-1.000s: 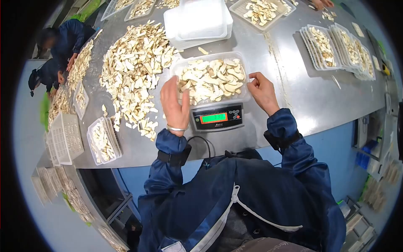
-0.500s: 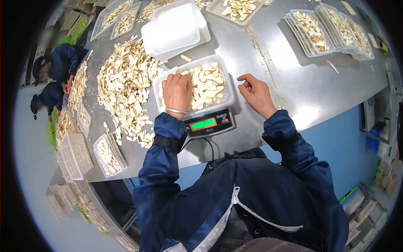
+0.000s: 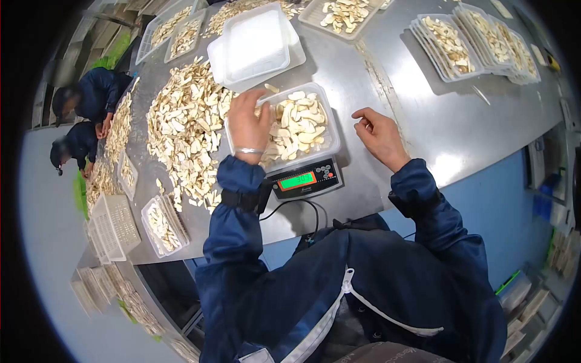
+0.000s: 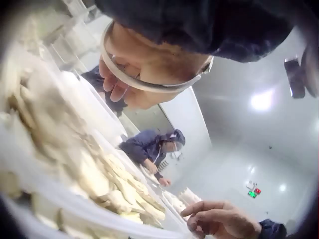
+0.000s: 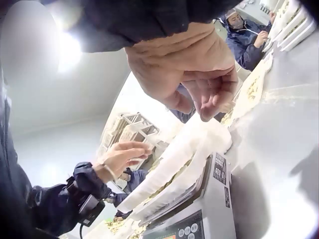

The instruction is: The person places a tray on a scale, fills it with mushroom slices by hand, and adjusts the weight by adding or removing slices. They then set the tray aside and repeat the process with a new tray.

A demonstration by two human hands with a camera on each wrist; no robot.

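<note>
A clear plastic tray (image 3: 333,130) of pale sliced mushrooms (image 3: 299,121) sits on a digital scale (image 3: 308,189) with a lit green display. My left hand (image 3: 247,124) hovers over the tray's left side, thumb and fingers apart and loosely bent. No slice shows between those fingers in either wrist view. To the right of the tray, my right hand (image 3: 381,138) is held clear of it. Its fingers (image 5: 217,97) are loosely curled with nothing in them. In the right wrist view, the tray's side wall (image 5: 169,167) rises beneath that hand.
A large heap of slices (image 3: 184,115) lies left of the scale. Stacked white trays (image 3: 254,48) stand behind it. Filled trays (image 3: 448,45) are stacked at right, with another filled stack (image 3: 162,228) front left. Two people (image 3: 91,91) work at far left. A cable (image 3: 311,203) runs from the scale.
My left hand went from the tray's left edge in over the slices, then drew back slightly up and left. The display dropped from about 338 to about 303. The right hand came away from the tray.
</note>
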